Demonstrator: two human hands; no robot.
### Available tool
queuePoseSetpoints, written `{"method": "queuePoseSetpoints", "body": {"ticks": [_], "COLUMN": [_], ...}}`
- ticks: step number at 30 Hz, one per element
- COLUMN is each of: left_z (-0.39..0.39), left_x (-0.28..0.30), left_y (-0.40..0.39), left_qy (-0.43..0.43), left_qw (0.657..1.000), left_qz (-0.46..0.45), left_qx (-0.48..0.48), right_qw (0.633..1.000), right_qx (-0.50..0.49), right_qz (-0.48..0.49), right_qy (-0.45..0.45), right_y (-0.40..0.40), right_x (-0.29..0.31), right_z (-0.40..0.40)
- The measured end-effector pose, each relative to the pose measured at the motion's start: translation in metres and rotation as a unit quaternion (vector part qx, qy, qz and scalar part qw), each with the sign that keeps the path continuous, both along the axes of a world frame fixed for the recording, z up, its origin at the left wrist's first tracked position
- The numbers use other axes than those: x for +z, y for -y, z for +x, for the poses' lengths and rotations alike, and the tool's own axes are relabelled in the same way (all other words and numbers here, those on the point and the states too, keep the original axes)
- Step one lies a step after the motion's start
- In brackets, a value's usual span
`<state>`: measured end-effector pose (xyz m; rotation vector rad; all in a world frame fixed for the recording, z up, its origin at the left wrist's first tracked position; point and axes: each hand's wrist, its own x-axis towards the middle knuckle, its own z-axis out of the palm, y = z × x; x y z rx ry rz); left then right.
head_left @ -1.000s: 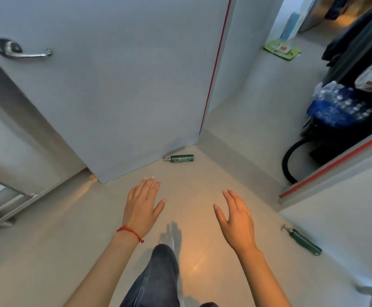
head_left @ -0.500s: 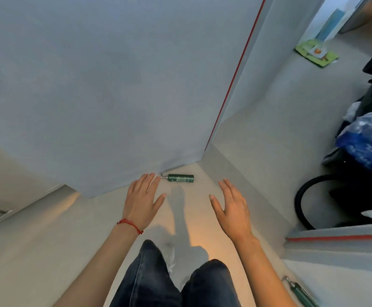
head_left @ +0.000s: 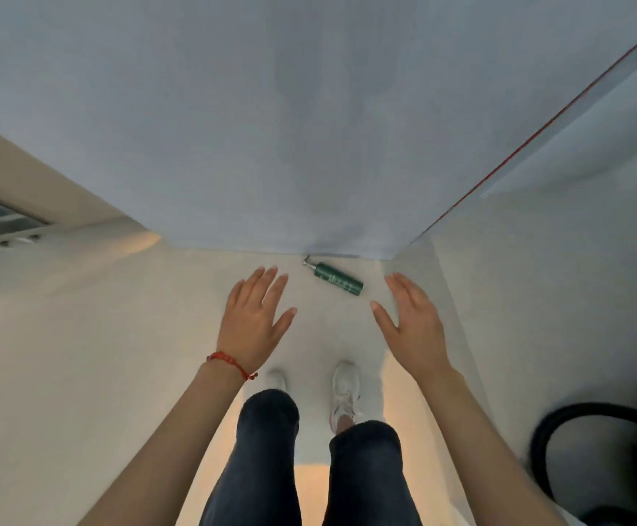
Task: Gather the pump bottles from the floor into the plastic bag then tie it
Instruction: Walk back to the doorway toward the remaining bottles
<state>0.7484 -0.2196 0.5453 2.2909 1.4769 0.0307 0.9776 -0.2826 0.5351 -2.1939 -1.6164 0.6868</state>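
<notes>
A green pump bottle [head_left: 337, 278] with a silver pump head lies on its side on the pale floor, its pump end touching the foot of the grey door. My left hand [head_left: 253, 321], with a red string at the wrist, hovers left of the bottle, fingers spread and holding nothing. My right hand [head_left: 411, 323] hovers just right of and below the bottle, also spread and holding nothing. Neither hand touches the bottle. No plastic bag is in view.
The grey door [head_left: 271, 127] fills the upper view, with a red-edged wall corner [head_left: 536, 131] to its right. A black hose [head_left: 574, 415] curls at the lower right. My legs and white shoes [head_left: 345, 392] stand just behind the bottle.
I have stepped closer to the door and the view has tilted down. The bottle now lies between my hands. The second green bottle and the blue pack have left the view.
</notes>
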Motion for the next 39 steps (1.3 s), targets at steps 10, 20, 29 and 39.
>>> {"method": "queuePoseSetpoints", "body": {"ticks": [10, 20, 29, 39], "left_z": [0.038, 0.019, -0.001, -0.002], "left_x": [-0.186, -0.444, -0.591, -0.608], "left_y": [-0.053, -0.086, -0.105, -0.100], "left_qy": [-0.002, -0.022, -0.044, -0.053], "left_qw": [1.000, 0.997, 0.995, 0.992], "left_qz": [-0.009, -0.041, -0.056, -0.085], "left_qx": [0.028, 0.063, 0.063, 0.074], "right_qw": [0.999, 0.997, 0.985, 0.969], "right_qx": [0.032, 0.066, 0.121, -0.010], "right_qz": [-0.029, -0.046, -0.121, -0.098], "right_qy": [-0.004, -0.015, 0.006, -0.228], "right_y": [-0.084, -0.157, -0.216, -0.206], "right_x": [-0.198, -0.470, -0.660, -0.664], "right_z": [0.035, 0.020, 0.009, 0.006]}}
